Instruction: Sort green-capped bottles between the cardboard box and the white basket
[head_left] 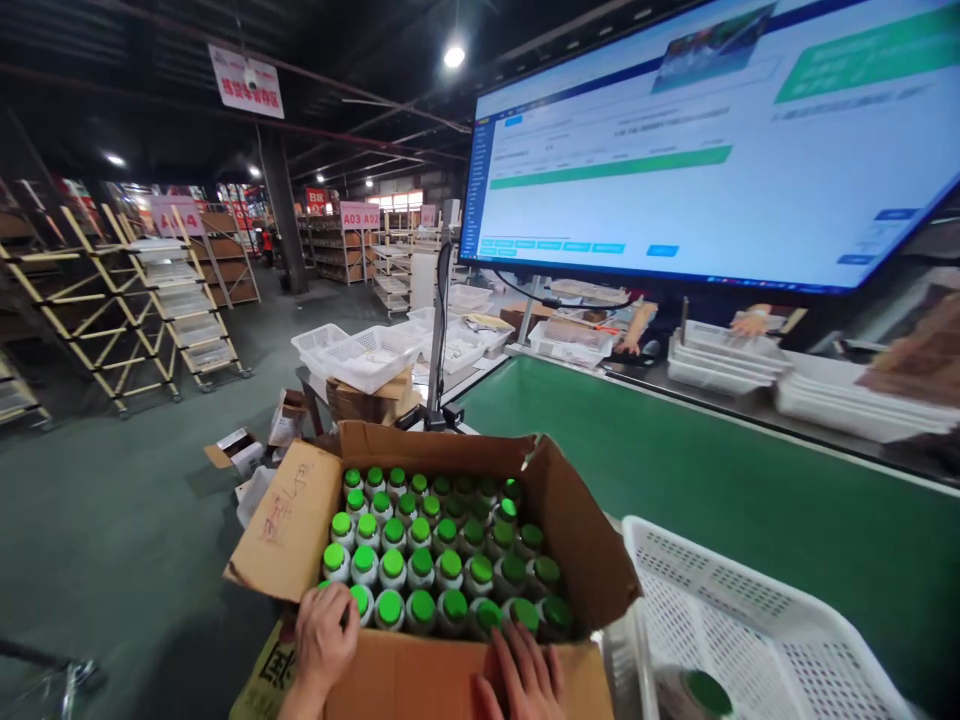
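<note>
Currently, bottles [364, 577]: stood upright in rows inside the open carton [581, 540], long axes vertical, green caps [392, 562] pointed up.
Left hand [324, 635]: placed at the near-left corner, fingers bent; whether anything is pinched cannot be told.
Right hand [521, 672]: laid over the near flap [420, 675], fingers spread slightly.

A warehouse, judging by the numbered signs [360, 216], stocked shelving [330, 258] and wheeled racks [195, 301].

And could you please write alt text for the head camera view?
An open cardboard box holds rows of green-capped bottles, with a person's left hand and right hand at its near edge. A white basket with another bottle sits at right; a large monitor fills the upper right.
</note>
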